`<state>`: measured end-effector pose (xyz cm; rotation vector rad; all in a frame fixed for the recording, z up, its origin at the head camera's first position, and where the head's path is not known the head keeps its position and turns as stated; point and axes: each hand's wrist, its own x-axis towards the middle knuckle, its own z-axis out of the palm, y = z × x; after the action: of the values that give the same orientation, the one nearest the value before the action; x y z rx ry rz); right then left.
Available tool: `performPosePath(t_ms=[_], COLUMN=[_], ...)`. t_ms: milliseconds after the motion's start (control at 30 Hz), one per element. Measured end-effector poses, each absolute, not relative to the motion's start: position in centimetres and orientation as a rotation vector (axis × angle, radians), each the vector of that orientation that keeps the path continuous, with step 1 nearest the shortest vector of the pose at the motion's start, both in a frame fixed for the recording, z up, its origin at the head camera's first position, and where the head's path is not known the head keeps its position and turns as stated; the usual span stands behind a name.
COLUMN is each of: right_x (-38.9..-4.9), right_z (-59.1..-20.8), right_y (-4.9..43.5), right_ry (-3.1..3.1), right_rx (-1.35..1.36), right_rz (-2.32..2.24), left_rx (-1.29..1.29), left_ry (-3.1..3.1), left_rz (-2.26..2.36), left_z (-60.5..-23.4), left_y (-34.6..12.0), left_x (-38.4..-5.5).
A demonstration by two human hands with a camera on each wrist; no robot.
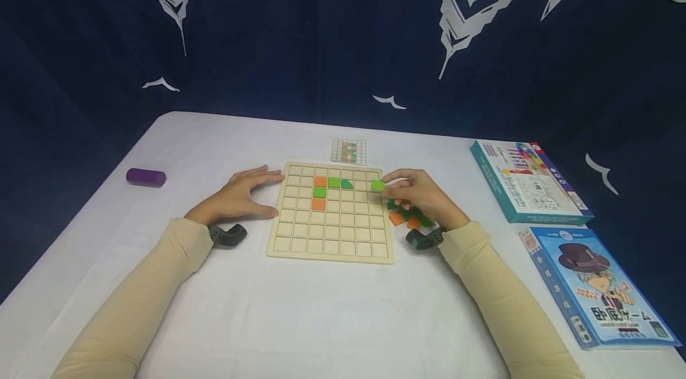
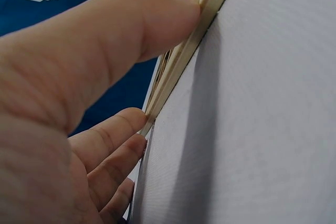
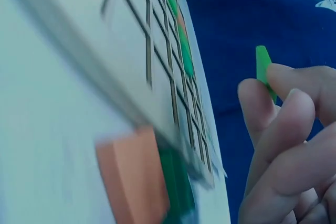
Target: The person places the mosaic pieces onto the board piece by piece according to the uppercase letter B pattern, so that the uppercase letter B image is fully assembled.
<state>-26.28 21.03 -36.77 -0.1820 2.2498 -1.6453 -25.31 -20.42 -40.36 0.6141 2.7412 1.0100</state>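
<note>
A wooden grid board (image 1: 330,247) lies flat in front of me. In its upper middle sit two orange tiles (image 1: 318,204), two light green tiles (image 1: 333,182) and a dark green quarter-round tile (image 1: 347,185). My left hand (image 1: 241,195) has its fingers spread, with thumb and fingertips at the board's left edge. Over the upper right corner, my right hand (image 1: 423,197) pinches a light green square tile (image 3: 263,69) between thumb and finger, raised off the board in the right wrist view. Below that hand, loose orange tiles (image 1: 396,218) and green tiles (image 1: 426,221) lie partly hidden.
A small pattern card (image 1: 349,151) lies just behind the board. Two game boxes, one teal-sided (image 1: 530,179) and one blue (image 1: 600,289), rest along the right side. A purple cylinder (image 1: 146,177) lies at the far left. A dark curtain (image 1: 321,39) hangs behind the table.
</note>
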Motion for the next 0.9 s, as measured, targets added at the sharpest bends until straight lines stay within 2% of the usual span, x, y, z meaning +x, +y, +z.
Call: performPosePath(t_ms=[900], right_x=[-25.0], right_z=[-37.6], right_y=[14.1], right_ry=[2.017], right_rx=[-0.265], right_rz=[-1.791], left_rx=[0.597], left_ry=[2.743], left_rz=[0.993], left_z=[-40.3], left_y=[-20.5], left_x=[-25.3])
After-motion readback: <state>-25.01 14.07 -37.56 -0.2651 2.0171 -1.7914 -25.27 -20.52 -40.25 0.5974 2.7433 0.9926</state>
